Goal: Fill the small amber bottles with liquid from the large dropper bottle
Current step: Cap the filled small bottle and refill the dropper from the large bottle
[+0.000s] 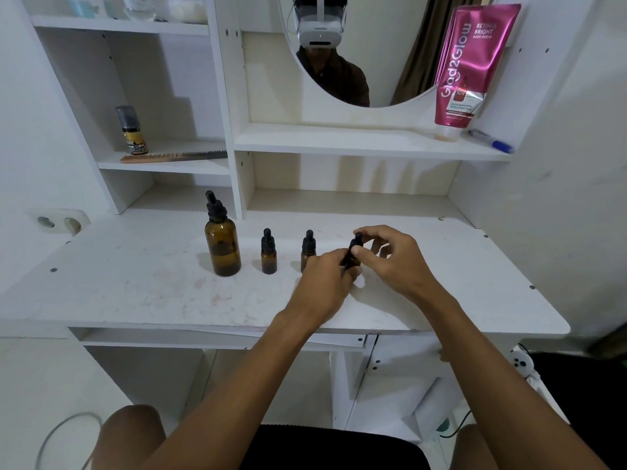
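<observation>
A home dressing corner, by the look of it: a white vanity desk carries an oval mirror above its back shelf. Right of the mirror stands a pink body-serum tube; left of the mirror, open cubbies hold a comb and a small bottle

The left hand covers most of the third small amber bottle, so its liquid level cannot be told. It also hides the lower right of the second small bottle. The top shelf items are cut off by the upper edge.
</observation>
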